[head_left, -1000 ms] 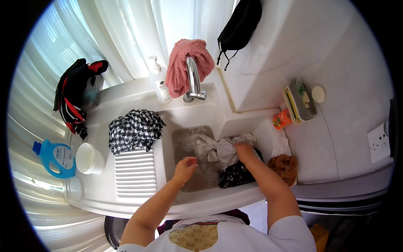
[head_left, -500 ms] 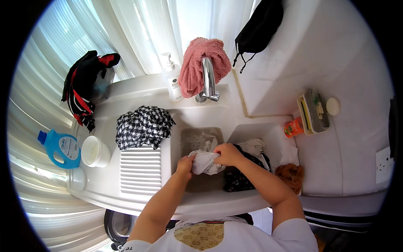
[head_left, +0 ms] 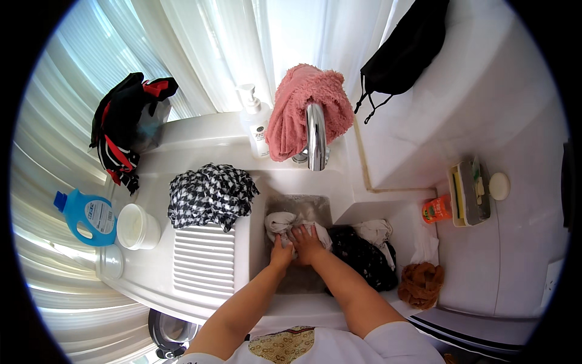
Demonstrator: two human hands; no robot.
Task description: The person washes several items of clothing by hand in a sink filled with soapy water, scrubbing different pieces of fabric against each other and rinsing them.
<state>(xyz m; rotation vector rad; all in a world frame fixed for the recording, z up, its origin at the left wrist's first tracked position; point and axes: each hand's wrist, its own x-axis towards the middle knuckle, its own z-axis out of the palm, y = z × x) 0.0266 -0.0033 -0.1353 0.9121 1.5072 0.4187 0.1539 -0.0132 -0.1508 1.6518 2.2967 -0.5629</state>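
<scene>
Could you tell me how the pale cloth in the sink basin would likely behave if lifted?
The pale crumpled cloth bunches under both hands, so it is probably floppy. Lying in the sink basin, it looks wet, so it is likely heavy and would sag.

A bright laundry corner by a curtained window.

White sheer curtains (head_left: 200,54) fill the upper frame, daylight glowing through them. A white wall (head_left: 485,91) rises at the upper right, with a white ledge (head_left: 521,242) below it at the right. A white sink unit (head_left: 200,145) spans the centre; pale pleated drapes (head_left: 42,200) curve down the left edge.
</scene>
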